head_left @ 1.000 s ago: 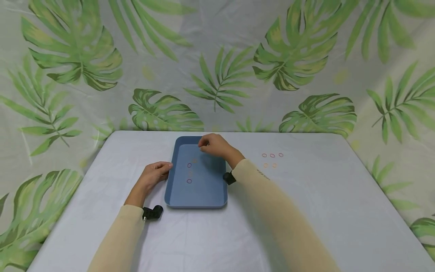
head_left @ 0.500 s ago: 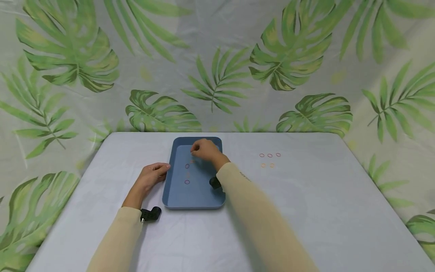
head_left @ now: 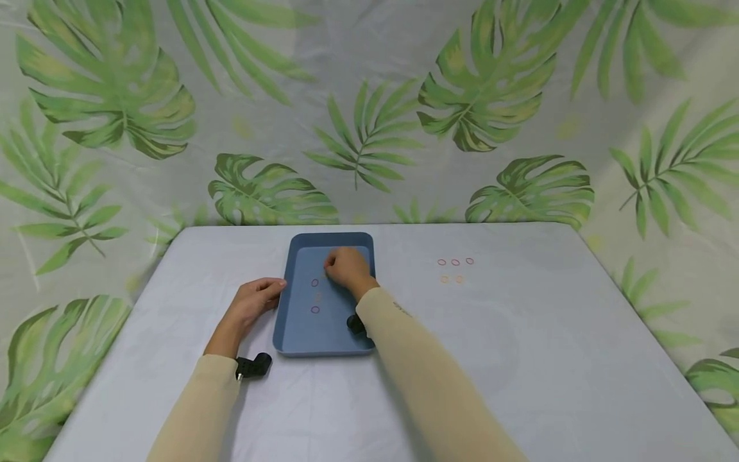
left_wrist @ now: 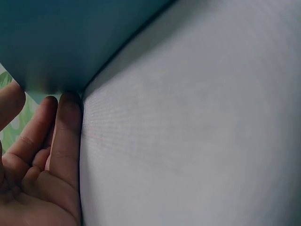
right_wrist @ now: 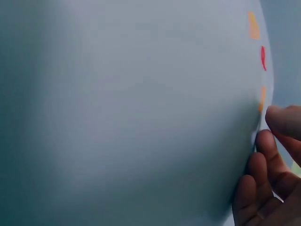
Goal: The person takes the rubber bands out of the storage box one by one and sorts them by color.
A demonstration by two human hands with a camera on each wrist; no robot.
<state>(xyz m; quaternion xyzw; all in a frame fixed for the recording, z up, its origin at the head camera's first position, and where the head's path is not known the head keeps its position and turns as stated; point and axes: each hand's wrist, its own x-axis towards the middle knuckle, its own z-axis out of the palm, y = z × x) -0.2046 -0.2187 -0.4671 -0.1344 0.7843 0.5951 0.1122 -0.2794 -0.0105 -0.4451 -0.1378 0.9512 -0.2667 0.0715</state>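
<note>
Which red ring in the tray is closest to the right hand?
The back red ring, by the right hand; the front red ring lies farther away.

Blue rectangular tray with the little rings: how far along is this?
Looks done: thin red rings and thin orange rings lie in the blue rectangular tray. In hand: the right hand is inside, grip unclear. Apparently remaining: three red rings and two orange rings on the white tablecloth.
</note>
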